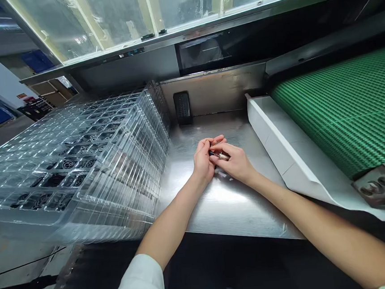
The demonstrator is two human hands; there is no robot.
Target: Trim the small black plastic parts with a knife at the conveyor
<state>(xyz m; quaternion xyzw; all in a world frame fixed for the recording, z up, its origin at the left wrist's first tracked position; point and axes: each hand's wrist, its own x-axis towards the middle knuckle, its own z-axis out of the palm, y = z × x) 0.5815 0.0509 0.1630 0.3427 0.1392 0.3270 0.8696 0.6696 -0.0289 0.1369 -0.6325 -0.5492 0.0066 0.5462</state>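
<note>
Over the metal work surface (214, 205) my two hands meet. My left hand (203, 161) is closed, its fingers curled round a small dark part (211, 152) that is mostly hidden. From the right, my right hand (236, 162) pinches at the same spot, with a small shiny, brownish piece (224, 156) showing at its fingers; its kind is too small to make out. To the left of my hands stands a tall stack of clear plastic trays (136, 158), with black round parts (69, 164) in several pockets of the top one.
A green conveyor belt (350, 103) runs along the right, with a white bent guard (280, 150) beside it. Against the back metal wall leans a black textured block (182, 107). A framed window panel (183, 6) hangs above. A metal bracket (380, 186) sits at the belt's near end.
</note>
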